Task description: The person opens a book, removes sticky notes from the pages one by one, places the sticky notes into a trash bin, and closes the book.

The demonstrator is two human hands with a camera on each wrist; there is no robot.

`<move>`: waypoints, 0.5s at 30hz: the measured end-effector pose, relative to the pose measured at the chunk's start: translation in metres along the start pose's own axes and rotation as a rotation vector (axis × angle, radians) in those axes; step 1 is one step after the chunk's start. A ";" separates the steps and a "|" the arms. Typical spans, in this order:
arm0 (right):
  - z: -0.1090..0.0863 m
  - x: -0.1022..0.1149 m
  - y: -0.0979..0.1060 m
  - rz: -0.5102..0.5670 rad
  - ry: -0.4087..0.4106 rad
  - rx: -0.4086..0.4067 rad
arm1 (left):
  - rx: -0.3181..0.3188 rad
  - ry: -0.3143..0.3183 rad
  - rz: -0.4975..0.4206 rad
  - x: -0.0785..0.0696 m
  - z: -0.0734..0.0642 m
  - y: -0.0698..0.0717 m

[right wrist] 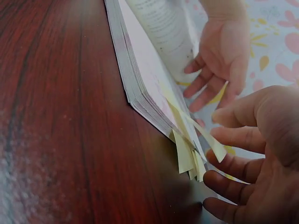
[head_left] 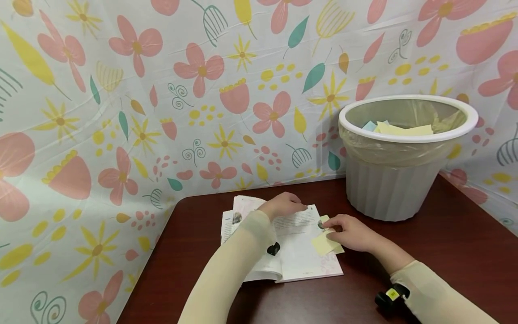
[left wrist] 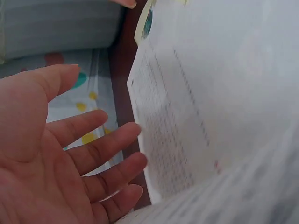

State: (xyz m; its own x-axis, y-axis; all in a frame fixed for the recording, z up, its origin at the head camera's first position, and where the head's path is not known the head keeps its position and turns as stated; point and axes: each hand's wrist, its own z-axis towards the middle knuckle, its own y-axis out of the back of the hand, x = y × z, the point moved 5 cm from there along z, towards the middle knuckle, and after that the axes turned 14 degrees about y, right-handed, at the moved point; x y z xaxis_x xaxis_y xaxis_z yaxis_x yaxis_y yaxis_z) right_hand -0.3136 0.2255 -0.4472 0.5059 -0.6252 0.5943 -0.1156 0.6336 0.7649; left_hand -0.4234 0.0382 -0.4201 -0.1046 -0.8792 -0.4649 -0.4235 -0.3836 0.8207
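Observation:
An open book (head_left: pixel 301 245) lies on the table, its right page printed at the top. My left hand (head_left: pixel 283 205) is at the book's top edge. In the left wrist view its fingers (left wrist: pixel 114 140) are spread and relaxed with nothing between them, the tips right at the page edge. Pale yellow sticky notes (head_left: pixel 325 243) stick out past the book's right edge. Beside them is my right hand (head_left: pixel 351 232), thumb and fingers apart. In the right wrist view one yellow note (right wrist: pixel 212 144) lifts up from the page and reaches the right hand's loosely bent fingers (right wrist: pixel 240 165).
A grey ribbed waste bin (head_left: pixel 388 189) with a white rim and clear liner stands at the back right of the dark red table (head_left: pixel 445 234). Yellow and blue paper pieces (head_left: pixel 404 130) lie inside it. A flower-patterned sheet (head_left: pixel 162 112) hangs behind the table.

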 end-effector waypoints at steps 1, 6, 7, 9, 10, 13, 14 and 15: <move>0.000 -0.001 0.000 0.003 -0.001 0.001 | 0.002 -0.014 0.004 -0.003 0.000 -0.003; 0.001 -0.006 0.000 0.041 -0.016 -0.002 | 0.030 -0.141 0.014 -0.017 0.001 -0.014; 0.001 -0.007 0.000 0.050 -0.022 -0.003 | 0.036 -0.173 0.023 -0.019 0.001 -0.017; 0.001 -0.009 0.000 0.061 -0.031 -0.002 | 0.042 -0.230 0.056 -0.023 0.002 -0.022; 0.001 -0.010 -0.001 0.066 -0.036 0.000 | 0.042 -0.248 0.084 -0.025 0.002 -0.026; 0.001 -0.013 -0.002 0.078 -0.048 -0.003 | 0.031 -0.277 0.188 -0.027 0.003 -0.035; 0.001 -0.014 -0.002 0.083 -0.051 -0.004 | 0.026 -0.280 0.226 -0.028 0.003 -0.038; 0.000 -0.015 -0.002 0.087 -0.052 -0.007 | 0.023 -0.280 0.262 -0.029 0.002 -0.041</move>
State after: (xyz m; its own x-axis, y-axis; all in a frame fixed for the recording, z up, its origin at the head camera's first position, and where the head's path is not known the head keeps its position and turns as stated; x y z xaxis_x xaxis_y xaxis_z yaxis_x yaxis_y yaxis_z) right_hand -0.3214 0.2334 -0.4577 0.4490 -0.5902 0.6709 -0.1512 0.6898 0.7081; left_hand -0.4047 0.0797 -0.4412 -0.4527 -0.8339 -0.3156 -0.3698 -0.1465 0.9175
